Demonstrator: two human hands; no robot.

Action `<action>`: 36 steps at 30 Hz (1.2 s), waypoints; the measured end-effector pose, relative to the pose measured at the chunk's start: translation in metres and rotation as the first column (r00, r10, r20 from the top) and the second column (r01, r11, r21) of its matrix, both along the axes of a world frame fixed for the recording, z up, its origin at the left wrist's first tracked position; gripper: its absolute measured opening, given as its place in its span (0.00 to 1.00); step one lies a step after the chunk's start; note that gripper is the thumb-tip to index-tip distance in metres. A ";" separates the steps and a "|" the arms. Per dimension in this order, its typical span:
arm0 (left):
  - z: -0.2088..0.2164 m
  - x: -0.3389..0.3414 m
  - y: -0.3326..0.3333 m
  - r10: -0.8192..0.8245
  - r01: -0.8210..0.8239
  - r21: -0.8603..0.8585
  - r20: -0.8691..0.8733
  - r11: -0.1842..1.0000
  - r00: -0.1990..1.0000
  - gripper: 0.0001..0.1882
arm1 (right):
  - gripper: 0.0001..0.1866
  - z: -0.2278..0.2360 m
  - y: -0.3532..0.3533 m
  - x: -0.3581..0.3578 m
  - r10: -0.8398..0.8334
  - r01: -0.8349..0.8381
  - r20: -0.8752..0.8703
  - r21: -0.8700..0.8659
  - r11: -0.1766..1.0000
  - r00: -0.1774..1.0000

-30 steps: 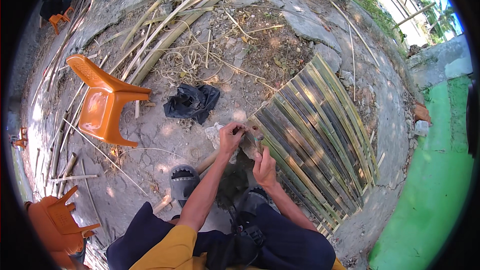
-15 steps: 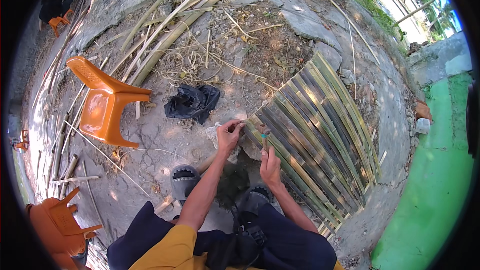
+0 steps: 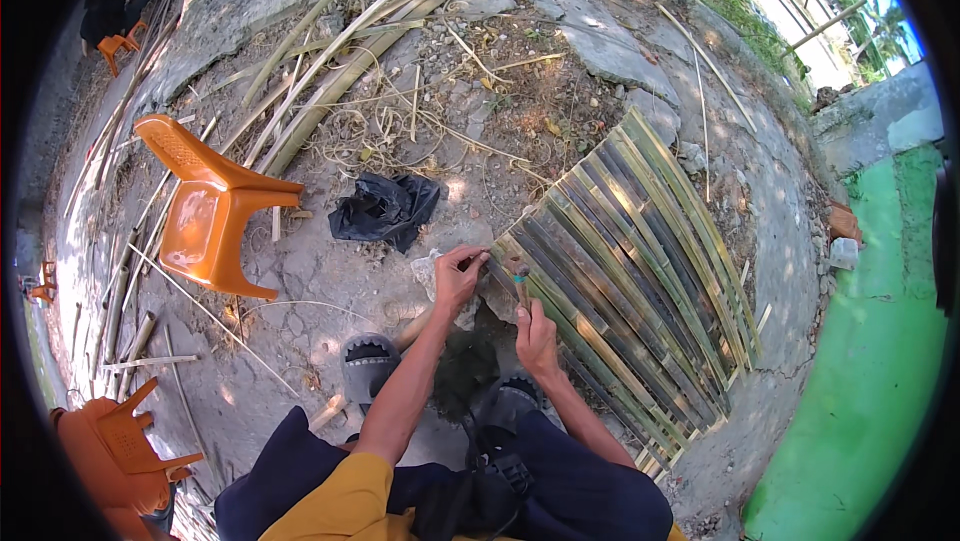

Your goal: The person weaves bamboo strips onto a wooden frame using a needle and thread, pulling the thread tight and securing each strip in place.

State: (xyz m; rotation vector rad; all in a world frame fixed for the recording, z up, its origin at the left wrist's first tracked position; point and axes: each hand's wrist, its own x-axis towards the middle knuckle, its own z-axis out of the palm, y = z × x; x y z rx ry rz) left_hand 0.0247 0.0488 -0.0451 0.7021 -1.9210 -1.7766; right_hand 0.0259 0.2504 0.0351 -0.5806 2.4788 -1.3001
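A panel of split bamboo slats (image 3: pixel 640 271), laid side by side, slants on the ground to my right. At its upper left corner my left hand (image 3: pixel 457 279) is closed in a pinch; what sits between the fingertips is too small to make out. My right hand (image 3: pixel 537 339) is wrapped around the handle of a small hammer (image 3: pixel 519 279) with a teal band below its head. The hammer head hovers over the panel's left end, close to my left fingertips.
A pale rock (image 3: pixel 426 271) lies beside my left hand, below a crumpled black plastic bag (image 3: pixel 385 209). An orange plastic chair (image 3: pixel 200 226) stands to the left. Long bamboo poles (image 3: pixel 340 91) lie beyond, and a green wall (image 3: pixel 850 371) rises at the right.
The hammer and my right hand have shifted slightly left, bringing the head nearer my left fingertips. My left hand stays pinched at the panel corner.
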 end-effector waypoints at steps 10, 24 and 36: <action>0.001 -0.002 0.000 0.020 -0.019 -0.030 0.018 0.999 1.000 0.08 | 0.12 -0.001 0.004 -0.001 -0.008 0.008 0.017 0.014 1.000 1.000; 0.005 0.000 0.006 -0.044 0.020 -0.269 -0.084 0.963 0.996 0.07 | 0.12 0.007 -0.003 -0.008 0.020 -0.020 0.024 0.028 0.999 1.000; 0.005 0.001 0.005 -0.045 0.030 -0.287 -0.044 0.957 0.998 0.07 | 0.12 0.006 -0.017 -0.013 0.085 -0.084 -0.003 0.043 0.995 0.996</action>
